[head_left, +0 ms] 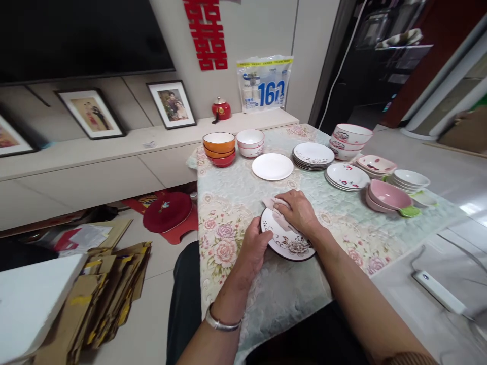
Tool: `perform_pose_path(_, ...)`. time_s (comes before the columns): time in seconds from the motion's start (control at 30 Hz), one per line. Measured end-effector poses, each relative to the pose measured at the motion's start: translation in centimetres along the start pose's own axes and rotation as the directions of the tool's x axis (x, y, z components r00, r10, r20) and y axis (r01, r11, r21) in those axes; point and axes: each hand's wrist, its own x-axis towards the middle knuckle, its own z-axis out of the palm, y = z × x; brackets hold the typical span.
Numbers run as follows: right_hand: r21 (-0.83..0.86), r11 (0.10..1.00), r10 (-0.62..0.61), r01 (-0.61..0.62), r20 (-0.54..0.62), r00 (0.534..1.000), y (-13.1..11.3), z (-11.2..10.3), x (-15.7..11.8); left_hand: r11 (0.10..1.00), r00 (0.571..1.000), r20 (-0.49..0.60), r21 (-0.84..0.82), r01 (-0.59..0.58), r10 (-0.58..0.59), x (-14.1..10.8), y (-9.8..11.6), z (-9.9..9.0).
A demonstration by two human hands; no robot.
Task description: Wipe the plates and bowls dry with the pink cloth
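Observation:
A white plate with a brown flower pattern and dark rim (283, 242) is tilted up a little over the near part of the table. My left hand (255, 242) grips its left edge, the thumb lying on the upper face. Pressed against the far part of that face is a pale cloth or tissue (283, 221), held under the bent fingers of my right hand (299, 212). Beyond my hands lie a plain white plate (273, 167) and a stack of matching flowered plates (313, 154).
Orange and red bowls (219, 147), white bowls (250, 142), red-flowered plates (347, 176), tall patterned bowls (350, 139) and pink bowls (390, 195) stand on the flowered tablecloth (224, 238). Flattened cardboard (102, 294) and a red stool (171, 215) are on the floor at left.

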Motion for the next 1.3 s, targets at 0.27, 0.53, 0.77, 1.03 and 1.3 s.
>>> perform_pose_path(0.27, 0.015, 1.0, 0.002, -0.002, 0.008, 1.0, 0.0, -0.1, -0.4, 0.999, 0.999, -0.005, -0.024, 0.047, -0.048, 0.0, 0.3, 0.1)
perform_pose_path(0.53, -0.086, 0.992, 0.089, -0.091, -0.029, 0.996, 0.1, 0.2, -0.3, 0.998, 0.999, -0.02, -0.029, 0.047, -0.048, -0.2, 0.5, 0.3)
perform_pose_path(0.77, 0.197, 0.925, -0.313, 0.324, -0.086, 0.946, -1.6, 1.3, -0.6, 0.995, 0.999, -0.031, -0.104, 0.004, -0.007, 0.0, 0.2, 0.3)
perform_pose_path(1.03, 0.066, 0.998, 0.002, 0.012, -0.207, 0.978, -0.5, 0.9, 0.0, 0.98, 0.999, -0.053, -0.196, -0.02, 0.01, -0.2, 0.8, 1.1)
perform_pose_path(1.3, 0.364, 0.884, -0.326, 0.293, 0.031, 0.945, -2.5, 1.2, -0.2, 0.96, 0.991, -0.135, -0.278, -0.04, 0.002, -0.1, 0.7, 1.2)
